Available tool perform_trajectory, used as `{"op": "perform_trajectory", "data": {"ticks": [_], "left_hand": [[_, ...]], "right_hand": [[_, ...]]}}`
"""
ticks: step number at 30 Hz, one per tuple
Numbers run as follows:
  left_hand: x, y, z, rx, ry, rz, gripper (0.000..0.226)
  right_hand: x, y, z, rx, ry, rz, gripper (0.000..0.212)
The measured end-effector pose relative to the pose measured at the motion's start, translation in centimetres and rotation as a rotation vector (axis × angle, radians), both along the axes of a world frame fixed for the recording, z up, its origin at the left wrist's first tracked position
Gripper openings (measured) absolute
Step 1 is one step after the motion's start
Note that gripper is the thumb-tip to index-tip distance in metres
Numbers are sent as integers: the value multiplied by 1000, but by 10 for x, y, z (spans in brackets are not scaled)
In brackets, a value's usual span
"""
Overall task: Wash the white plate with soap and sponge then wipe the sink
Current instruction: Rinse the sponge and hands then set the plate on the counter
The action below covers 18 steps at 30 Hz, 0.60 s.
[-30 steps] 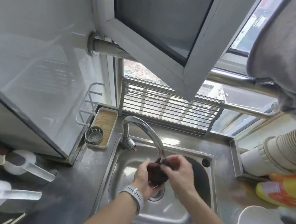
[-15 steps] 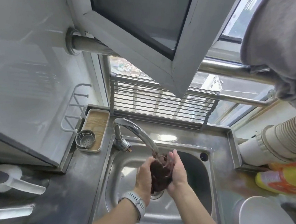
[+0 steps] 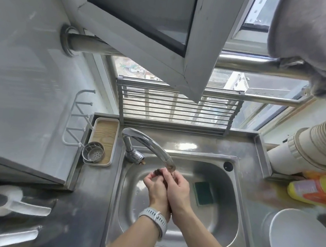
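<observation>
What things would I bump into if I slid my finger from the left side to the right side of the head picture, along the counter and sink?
White scoops → strainer cup in the wooden tray → faucet base → left hand → right hand → green sponge → white plate.

Home kitchen — steel sink (image 3: 231, 191), tap (image 3: 148, 144), detergent bottle (image 3: 316, 189)
</observation>
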State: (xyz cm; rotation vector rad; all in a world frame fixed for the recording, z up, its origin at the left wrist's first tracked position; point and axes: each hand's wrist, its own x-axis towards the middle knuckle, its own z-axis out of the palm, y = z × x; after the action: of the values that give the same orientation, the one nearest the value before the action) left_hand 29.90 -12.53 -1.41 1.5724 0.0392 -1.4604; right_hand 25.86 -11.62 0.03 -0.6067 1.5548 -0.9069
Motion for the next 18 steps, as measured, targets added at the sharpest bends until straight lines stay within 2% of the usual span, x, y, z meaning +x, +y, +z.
{"op": "perform_trajectory", "data": {"ticks": [2, 4, 5, 6, 9, 11, 13, 16, 18], "left_hand": [[-2, 1, -3, -11, 105, 65, 44], [0, 1, -7, 11, 131, -47, 74], [1, 2, -9, 12, 131, -108, 81], [2, 2, -10, 3, 126, -154, 78], [1, 5, -3, -50, 80, -224, 39], [-1, 8, 0, -74, 47, -258, 24], [-3, 9, 4, -55, -25, -274, 18], [-3, 3, -1, -21, -179, -303, 21], [1, -8, -10, -11, -171, -300, 24]], "right_hand": [[-3, -7, -4, 59, 0, -52, 17], [-3, -9, -4, 112, -45, -108, 24], [-2, -11, -4, 125, -59, -139, 28], [-2, -14, -5, 137, -70, -171, 29], [-3, -24, -5, 182, -179, -250, 28], [-4, -29, -5, 189, -254, -275, 28], [-4, -29, -11, 154, -209, -233, 30], [-3, -26, -16, 166, -151, -181, 29], [-3, -21, -23, 148, -191, -135, 19]]}}
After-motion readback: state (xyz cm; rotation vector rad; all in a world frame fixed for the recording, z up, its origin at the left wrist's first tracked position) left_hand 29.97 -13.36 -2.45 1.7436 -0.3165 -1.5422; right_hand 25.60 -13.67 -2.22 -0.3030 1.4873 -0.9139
